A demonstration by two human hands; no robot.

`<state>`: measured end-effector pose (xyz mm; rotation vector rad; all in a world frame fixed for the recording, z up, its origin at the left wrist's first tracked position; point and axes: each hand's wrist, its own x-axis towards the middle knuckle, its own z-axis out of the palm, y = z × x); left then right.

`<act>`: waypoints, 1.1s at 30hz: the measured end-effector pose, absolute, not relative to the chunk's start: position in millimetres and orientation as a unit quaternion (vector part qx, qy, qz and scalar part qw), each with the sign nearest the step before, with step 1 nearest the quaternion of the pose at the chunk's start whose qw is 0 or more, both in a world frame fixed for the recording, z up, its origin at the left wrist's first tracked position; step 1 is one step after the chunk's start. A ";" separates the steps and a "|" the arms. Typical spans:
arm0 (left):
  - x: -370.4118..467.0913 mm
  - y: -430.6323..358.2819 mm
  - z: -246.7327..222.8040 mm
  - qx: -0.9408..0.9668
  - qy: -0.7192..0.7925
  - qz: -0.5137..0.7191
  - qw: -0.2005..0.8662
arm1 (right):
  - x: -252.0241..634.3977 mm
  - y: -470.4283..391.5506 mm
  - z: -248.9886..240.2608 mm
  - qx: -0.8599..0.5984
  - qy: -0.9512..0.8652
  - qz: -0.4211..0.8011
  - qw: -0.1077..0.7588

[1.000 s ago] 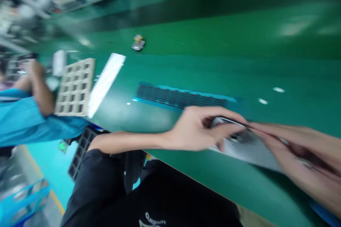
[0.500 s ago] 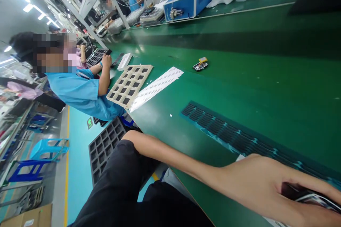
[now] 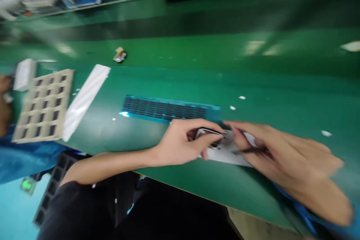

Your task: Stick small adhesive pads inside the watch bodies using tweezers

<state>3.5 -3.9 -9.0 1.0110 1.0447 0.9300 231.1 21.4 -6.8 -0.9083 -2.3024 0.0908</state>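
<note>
My left hand [image 3: 182,140] is closed around a small dark device housing with a silvery rim [image 3: 209,132], its fingers and thumb gripping the edges. Facing it from the right, my right hand [image 3: 284,153] is smeared by motion. Its fingers are drawn together around a thin dark thing [image 3: 249,150] too blurred to name, close to the housing. Beneath both hands lies a white strip [image 3: 225,156], partly covered by them. Just beyond my left hand, a blue-edged sheet of narrow black strips [image 3: 165,108] rests on the green table.
Left on the table are a beige compartment tray [image 3: 42,108] with dark pieces, a white label sheet [image 3: 84,99] and a white box [image 3: 24,75]. Farther back sits an opened small device [image 3: 120,56] with a yellow part. A co-worker's blue sleeve [image 3: 25,161] borders the left.
My view has swung right, so the table things appear farther left. My right hand has come into view beside the housing; the left hand still grips it.
</note>
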 end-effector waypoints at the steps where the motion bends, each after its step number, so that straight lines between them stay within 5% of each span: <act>1: 3.1 -3.7 -7.1 0.449 0.468 0.406 0.644 | 228.4 27.9 -6.7 -0.329 -0.883 0.012 0.335; 14: 2.6 -4.4 0.6 0.493 0.509 0.409 0.575 | 239.8 62.8 -35.4 -0.531 -0.826 0.003 0.189; 22: 2.7 -4.2 -1.2 0.501 0.505 0.414 0.568 | 242.4 59.6 -27.8 -0.490 -0.856 0.017 0.166; 29: 0.9 -2.9 0.3 0.503 0.493 0.418 0.573 | 234.3 44.6 -2.8 -0.393 -0.867 0.002 0.307; 33: 0.4 -2.6 1.6 0.487 0.465 0.437 0.597 | 229.3 30.7 -0.6 -0.324 -0.915 0.043 0.237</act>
